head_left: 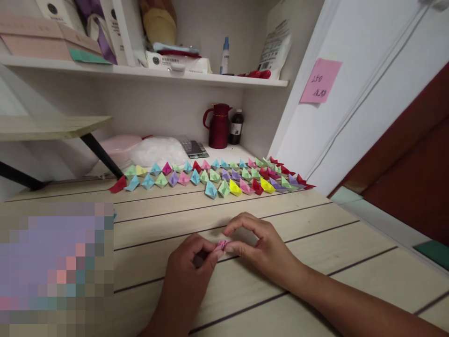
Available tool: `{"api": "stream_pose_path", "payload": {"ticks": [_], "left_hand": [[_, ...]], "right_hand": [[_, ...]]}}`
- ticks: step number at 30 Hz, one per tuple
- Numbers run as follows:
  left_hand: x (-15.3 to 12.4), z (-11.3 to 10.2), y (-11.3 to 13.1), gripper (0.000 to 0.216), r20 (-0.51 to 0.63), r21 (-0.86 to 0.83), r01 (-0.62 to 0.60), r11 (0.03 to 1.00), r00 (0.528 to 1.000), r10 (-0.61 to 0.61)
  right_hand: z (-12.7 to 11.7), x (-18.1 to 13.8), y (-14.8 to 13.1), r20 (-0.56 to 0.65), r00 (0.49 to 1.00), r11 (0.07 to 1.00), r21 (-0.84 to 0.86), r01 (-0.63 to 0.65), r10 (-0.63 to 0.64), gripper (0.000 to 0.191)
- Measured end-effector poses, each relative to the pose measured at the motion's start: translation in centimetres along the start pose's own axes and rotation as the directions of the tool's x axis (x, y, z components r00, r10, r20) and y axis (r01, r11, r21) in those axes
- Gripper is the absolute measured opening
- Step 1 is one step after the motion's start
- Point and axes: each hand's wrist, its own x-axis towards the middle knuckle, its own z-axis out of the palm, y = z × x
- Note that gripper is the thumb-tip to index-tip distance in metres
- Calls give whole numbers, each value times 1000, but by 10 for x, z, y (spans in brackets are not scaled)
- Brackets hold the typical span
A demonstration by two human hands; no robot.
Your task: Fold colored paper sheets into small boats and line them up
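A small piece of folded pink paper is between my two hands, just above the wooden table. My left hand pinches it between thumb and fingertips. On the other side, my right hand has its thumb against the paper's edge, while its curved index finger is lifted apart from the thumb. Too little of the pink paper shows to tell its folded shape. Beyond my hands, rows of small folded paper boats in many colours stand across the table.
Behind the boats are a dark red jug, a dark bottle and a white plastic bag. A shelf with boxes runs above. A black-legged wooden stand is at left. The lower left corner is blurred out.
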Motion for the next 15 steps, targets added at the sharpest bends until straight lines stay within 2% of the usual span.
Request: {"api": "stream_pose_path", "payload": {"ticks": [6, 11, 15], "left_hand": [[-1, 1, -2, 15, 5, 66, -34, 997, 999, 34], [1, 2, -5, 4, -48, 46, -135, 990, 989, 137], [3, 1, -3, 4, -91, 79, -206, 975, 973, 213]], "right_hand": [[1, 1, -2, 12, 1000, 1000, -13, 24, -24, 5], [1, 1, -3, 33, 999, 998, -50, 37, -36, 12], [1, 1, -1, 33, 998, 996, -70, 46, -44, 12]]}}
